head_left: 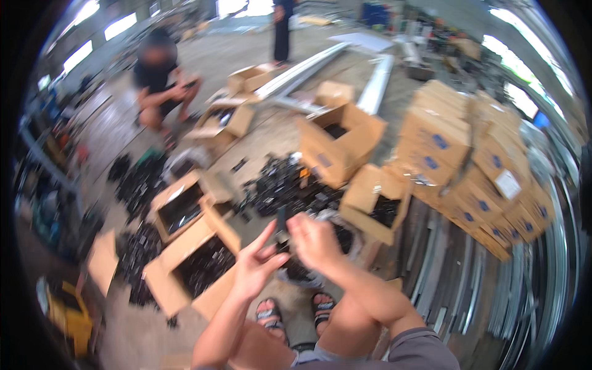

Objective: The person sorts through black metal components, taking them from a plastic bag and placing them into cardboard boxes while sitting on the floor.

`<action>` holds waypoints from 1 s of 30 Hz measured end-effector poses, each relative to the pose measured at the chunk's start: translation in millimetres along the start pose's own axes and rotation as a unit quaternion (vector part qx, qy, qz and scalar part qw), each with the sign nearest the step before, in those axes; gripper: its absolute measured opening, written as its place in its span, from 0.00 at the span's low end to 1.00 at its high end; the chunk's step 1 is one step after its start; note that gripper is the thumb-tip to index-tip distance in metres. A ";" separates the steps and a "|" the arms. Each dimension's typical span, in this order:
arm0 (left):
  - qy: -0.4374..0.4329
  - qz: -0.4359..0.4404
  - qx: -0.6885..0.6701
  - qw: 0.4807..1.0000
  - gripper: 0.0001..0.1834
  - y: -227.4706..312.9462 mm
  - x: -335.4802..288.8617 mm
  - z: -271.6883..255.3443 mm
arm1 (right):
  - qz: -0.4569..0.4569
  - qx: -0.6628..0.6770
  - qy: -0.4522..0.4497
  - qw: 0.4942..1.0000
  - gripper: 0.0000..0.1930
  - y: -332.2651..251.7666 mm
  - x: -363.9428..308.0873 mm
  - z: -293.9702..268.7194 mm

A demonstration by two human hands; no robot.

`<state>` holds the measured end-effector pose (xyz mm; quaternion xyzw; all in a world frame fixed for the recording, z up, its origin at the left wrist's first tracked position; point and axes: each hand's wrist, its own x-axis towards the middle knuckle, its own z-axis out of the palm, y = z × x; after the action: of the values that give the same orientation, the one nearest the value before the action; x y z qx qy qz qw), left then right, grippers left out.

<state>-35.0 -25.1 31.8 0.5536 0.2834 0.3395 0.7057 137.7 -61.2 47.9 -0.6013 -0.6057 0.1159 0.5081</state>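
In front of me my left hand (258, 264) has its thumb and fingers round a small dark black part (282, 223), which stands up between my two hands. My right hand (313, 239) is close beside it, fingers bent together and blurred; what they hold, if anything, is hidden. Below my hands is a container lined with clear plastic (300, 279), with more black parts inside. A loose heap of black parts (280, 185) spreads over the floor just beyond my hands.
Open cartons of black parts stand at left (176, 308) and right (364, 231). Stacked closed cartons (431, 139) and long metal profiles (459, 283) lie on the right. A person (161, 86) squats at far left with a dark piece; another person (282, 31) stands farther back.
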 end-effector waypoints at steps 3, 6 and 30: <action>-0.026 0.002 0.020 0.999 0.43 1.8 1.7 -0.6 | -0.002 -0.017 -0.009 1.000 0.11 -2.3 -2.8 -8.9; -0.068 0.028 -0.030 0.997 0.41 0.7 -0.6 -0.6 | -0.042 -0.006 -0.020 0.999 0.11 -7.7 -2.1 -14.2; 0.179 -0.262 0.614 0.723 0.30 -176.6 -97.5 -324.0 | 0.178 0.058 -0.167 0.968 0.18 50.2 -15.0 -6.4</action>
<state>-316.5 60.7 -211.1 0.6984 0.6846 -0.0145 0.2080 169.6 -64.4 6.0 -0.6409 -0.5575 0.3378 0.4055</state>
